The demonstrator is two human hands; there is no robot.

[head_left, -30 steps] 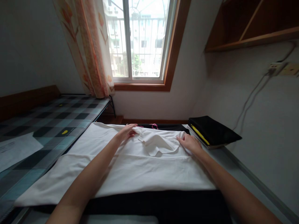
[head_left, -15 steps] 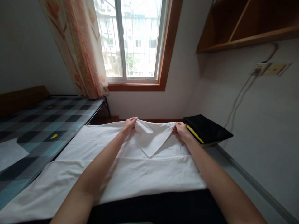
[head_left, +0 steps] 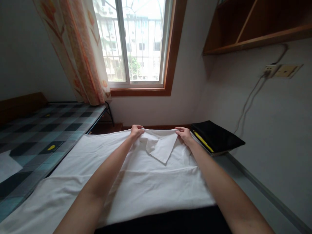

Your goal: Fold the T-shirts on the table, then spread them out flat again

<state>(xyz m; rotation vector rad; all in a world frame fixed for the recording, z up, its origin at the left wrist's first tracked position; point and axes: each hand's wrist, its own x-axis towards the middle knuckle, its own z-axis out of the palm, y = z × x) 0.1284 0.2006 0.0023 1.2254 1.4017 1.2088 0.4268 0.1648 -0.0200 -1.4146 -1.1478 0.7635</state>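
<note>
A white garment [head_left: 146, 182] lies spread flat across a table in front of me. My left hand [head_left: 136, 131] pinches its far edge at the left side of a folded-over flap [head_left: 162, 146]. My right hand [head_left: 183, 134] pinches the same far edge at the flap's right side. Both arms reach forward over the cloth. The flap hangs back toward me in a point.
A folded black item with a yellow stripe [head_left: 215, 138] lies right of my right hand. A checked bed [head_left: 44, 136] stands at the left. A window [head_left: 136, 42] with a patterned curtain [head_left: 75, 52] faces me, and a wooden shelf [head_left: 253, 29] hangs on the right wall.
Both hands took hold of the garment's far edge, lifted it toward the window, and have now lowered it slightly. The view shifted a little to the right.
</note>
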